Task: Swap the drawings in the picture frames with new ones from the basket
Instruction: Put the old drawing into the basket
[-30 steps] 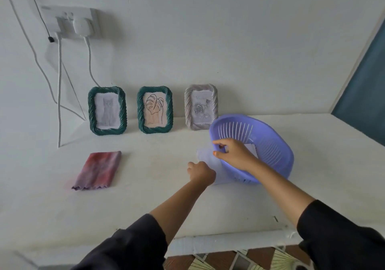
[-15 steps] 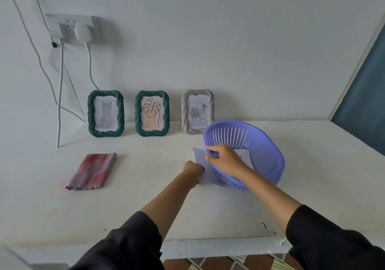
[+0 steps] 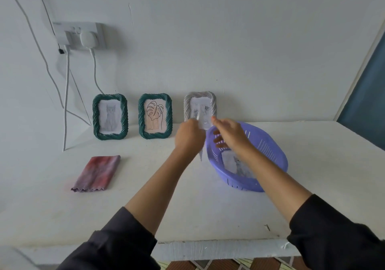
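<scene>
Both hands rose from the basket (image 3: 245, 183) toward the grey frame (image 3: 188, 105): left hand (image 3: 188, 135) pinched a sheet (image 3: 201, 153), likely for fitting; right hand (image 3: 231, 132) held its fingers (image 3: 216, 139) spread, empty.

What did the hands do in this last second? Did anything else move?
The right hand let go of the purple basket rim and moved up toward the grey frame, fingers spread. The basket, tilted before, now lies flatter with a drawing inside. The left hand rose too, still pinching a blurred sheet. The green frames and red cloth stayed put.
</scene>
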